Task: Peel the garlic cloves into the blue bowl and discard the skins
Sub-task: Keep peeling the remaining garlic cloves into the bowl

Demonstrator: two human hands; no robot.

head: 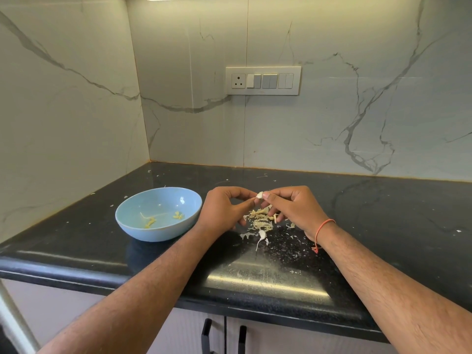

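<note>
Two hands meet at the centre of the frame in our head view, both pinching one garlic clove (259,195) between them. Our left hand (224,208) holds the clove's left end in a narrow fingertip grip, and our right hand (291,208) pinches its right end the same way, the other fingers curled below. An orange thread (322,229) circles the right wrist.

Just under the hands, a heap of garlic skins (260,221) lies on the black tabletop (383,226), with a whitish garlic piece with a thin tail (261,236) at its lower edge. The blue bowl (158,213) stands left of centre, just beside the left hand, and holds a few yellowish bits (163,217). A switch panel (263,81) sits on the marble wall in the upper middle of the frame.
</note>
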